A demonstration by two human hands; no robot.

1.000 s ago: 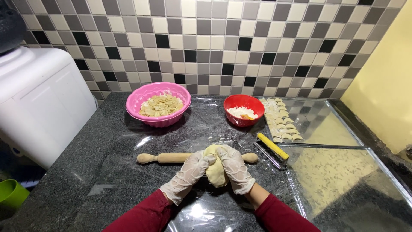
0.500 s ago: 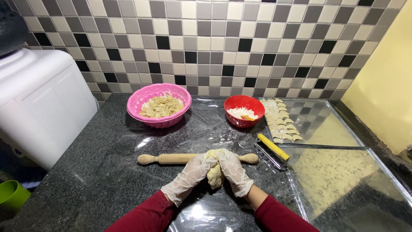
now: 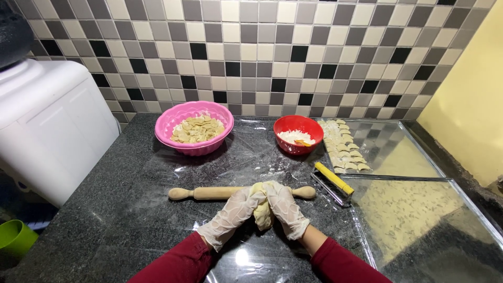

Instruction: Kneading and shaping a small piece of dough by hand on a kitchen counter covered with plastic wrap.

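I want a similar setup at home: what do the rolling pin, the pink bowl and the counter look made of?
Rolling pin: pale unfinished wood, faint grain, matte. Pink bowl: probably plastic, uniform colour, soft sheen, scalloped moulded rim. Counter: dark speckled polished stone, likely granite, partly covered by clear film that glares.

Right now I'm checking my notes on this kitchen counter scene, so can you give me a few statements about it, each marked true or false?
1. Both gloved hands, the left hand and the right hand, press a lump of dough between them. True.
2. The rolling pin lies in the pink bowl. False: it lies on the dark counter, just behind the hands.
3. The red bowl holds something white. True.
4. The shaped pieces are piled in the green cup. False: they lie in rows on the glass sheet to the right of the red bowl.
5. The yellow-handled tool lies left of the pink bowl. False: it lies right of the rolling pin.
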